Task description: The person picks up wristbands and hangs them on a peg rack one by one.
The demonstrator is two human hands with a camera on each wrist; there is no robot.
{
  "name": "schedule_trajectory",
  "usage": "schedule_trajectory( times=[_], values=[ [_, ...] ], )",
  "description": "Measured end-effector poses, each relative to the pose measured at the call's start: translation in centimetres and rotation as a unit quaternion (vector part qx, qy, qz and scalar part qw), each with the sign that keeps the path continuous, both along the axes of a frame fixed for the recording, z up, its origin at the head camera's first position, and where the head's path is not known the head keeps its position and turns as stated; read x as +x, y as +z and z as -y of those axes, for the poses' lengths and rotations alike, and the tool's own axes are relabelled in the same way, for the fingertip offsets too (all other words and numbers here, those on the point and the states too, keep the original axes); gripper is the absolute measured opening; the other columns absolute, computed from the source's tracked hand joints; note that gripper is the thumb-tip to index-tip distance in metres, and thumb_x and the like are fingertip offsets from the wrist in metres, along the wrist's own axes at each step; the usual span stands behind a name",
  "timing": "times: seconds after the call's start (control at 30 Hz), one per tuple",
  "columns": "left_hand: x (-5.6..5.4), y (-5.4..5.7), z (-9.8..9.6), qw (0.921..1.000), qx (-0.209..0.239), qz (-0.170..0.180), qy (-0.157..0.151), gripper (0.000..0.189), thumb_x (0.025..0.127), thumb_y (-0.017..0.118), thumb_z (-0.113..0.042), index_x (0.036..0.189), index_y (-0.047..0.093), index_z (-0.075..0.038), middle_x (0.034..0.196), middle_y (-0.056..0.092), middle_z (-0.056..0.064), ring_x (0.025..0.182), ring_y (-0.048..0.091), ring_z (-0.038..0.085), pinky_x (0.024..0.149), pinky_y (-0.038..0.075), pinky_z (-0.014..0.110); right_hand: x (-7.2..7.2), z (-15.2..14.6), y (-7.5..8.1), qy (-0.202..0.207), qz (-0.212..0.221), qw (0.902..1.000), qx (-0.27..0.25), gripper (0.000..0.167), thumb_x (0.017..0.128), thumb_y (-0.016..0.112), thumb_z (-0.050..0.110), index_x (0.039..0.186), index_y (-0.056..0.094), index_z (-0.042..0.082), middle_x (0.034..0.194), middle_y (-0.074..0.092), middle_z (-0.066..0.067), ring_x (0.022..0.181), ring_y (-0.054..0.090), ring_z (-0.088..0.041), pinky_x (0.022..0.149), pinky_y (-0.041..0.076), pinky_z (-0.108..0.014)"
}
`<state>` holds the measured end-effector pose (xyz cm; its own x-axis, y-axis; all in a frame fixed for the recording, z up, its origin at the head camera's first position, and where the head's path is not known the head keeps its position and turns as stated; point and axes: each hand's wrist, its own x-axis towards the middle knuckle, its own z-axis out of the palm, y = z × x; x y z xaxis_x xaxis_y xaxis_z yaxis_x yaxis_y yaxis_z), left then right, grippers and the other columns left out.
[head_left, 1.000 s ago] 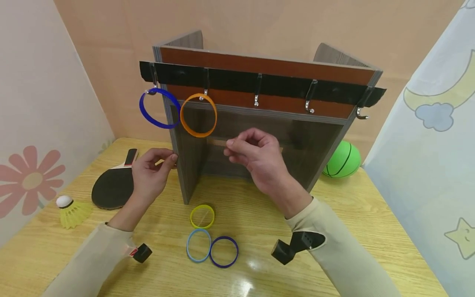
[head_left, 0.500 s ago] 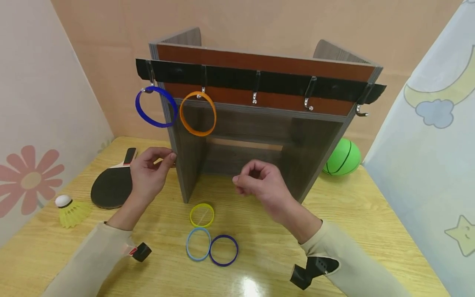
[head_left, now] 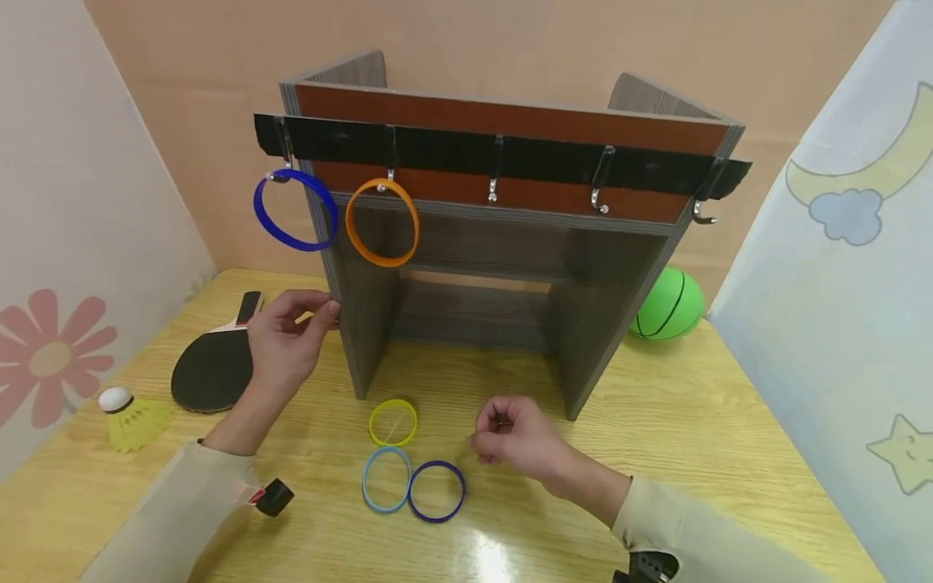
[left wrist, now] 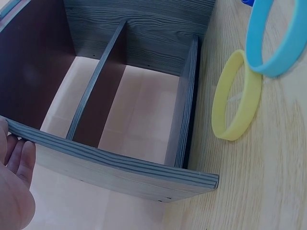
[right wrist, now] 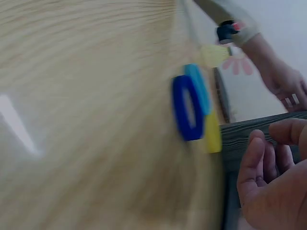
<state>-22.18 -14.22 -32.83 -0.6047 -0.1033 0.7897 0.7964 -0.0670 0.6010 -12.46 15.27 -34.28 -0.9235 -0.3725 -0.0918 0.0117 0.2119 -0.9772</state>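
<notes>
Because the dark blue ring [head_left: 437, 520] touches the light blue ring [head_left: 364, 479] on the tabletop [head_left: 656, 429], the right hand [head_left: 525, 441], half-curled and empty, could drag both. Beyond, the left hand [head_left: 287, 336] pinches the shelf unit [head_left: 612, 300]; tugging might shake the orange ring [head_left: 416, 228] off its hook [head_left: 382, 187].

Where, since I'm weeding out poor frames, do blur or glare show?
Head view: white glare on the table near the bottom edge; left wrist view: fairly sharp, the yellow band clear-edged; right wrist view: blur smears the table and softens the blue band, with a pale glare streak at left.
</notes>
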Motion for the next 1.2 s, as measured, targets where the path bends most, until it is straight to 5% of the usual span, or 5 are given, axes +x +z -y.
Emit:
schedule_trajectory(
  times=[0.27,0.53,0.97,1.2],
  values=[
    [-0.4,-0.1,0.1,0.9999,0.009,-0.005,-0.009,0.009,0.079,0.06,0.023,0.088,0.058,0.021,0.085,0.067,0.011,0.071,0.065,0.013,0.062,0.056,0.021,0.9,-0.5,-3.1,0.058,0.017,0.9981,0.01,0.008,0.079,0.064,-0.006,0.082,0.059,-0.001,0.073,0.057,-0.005,0.062,0.054,-0.016,0.054,0.049,-0.022],
    [0.1,0.3,0.0,0.9999,-0.008,0.006,0.011,0.011,0.083,0.066,0.01,0.088,0.06,0.018,0.086,0.066,0.012,0.071,0.065,0.012,0.063,0.056,0.021,1.2,-0.3,-4.0,0.063,0.048,0.9961,0.039,0.009,0.077,0.065,-0.005,0.085,0.061,-0.003,0.072,0.059,-0.007,0.062,0.06,-0.02,0.057,0.055,-0.03],
    [0.1,0.1,0.1,0.9994,-0.017,0.011,0.026,0.008,0.083,0.064,0.014,0.089,0.06,0.017,0.086,0.067,0.008,0.071,0.065,0.011,0.063,0.056,0.022,-0.2,0.4,-4.4,0.088,0.051,0.993,0.061,0.014,0.082,0.073,0.008,0.086,0.063,-0.002,0.068,0.063,-0.012,0.055,0.063,-0.021,0.052,0.057,-0.033],
    [0.2,0.0,0.0,0.9999,-0.004,0.01,0.005,0.01,0.083,0.065,0.012,0.088,0.059,0.018,0.086,0.067,0.009,0.071,0.065,0.013,0.062,0.056,0.023,-0.5,0.7,-4.8,0.073,0.071,0.9925,0.067,0.014,0.081,0.075,0.009,0.08,0.065,-0.001,0.065,0.064,-0.014,0.052,0.065,-0.021,0.05,0.057,-0.032]
  ],
)
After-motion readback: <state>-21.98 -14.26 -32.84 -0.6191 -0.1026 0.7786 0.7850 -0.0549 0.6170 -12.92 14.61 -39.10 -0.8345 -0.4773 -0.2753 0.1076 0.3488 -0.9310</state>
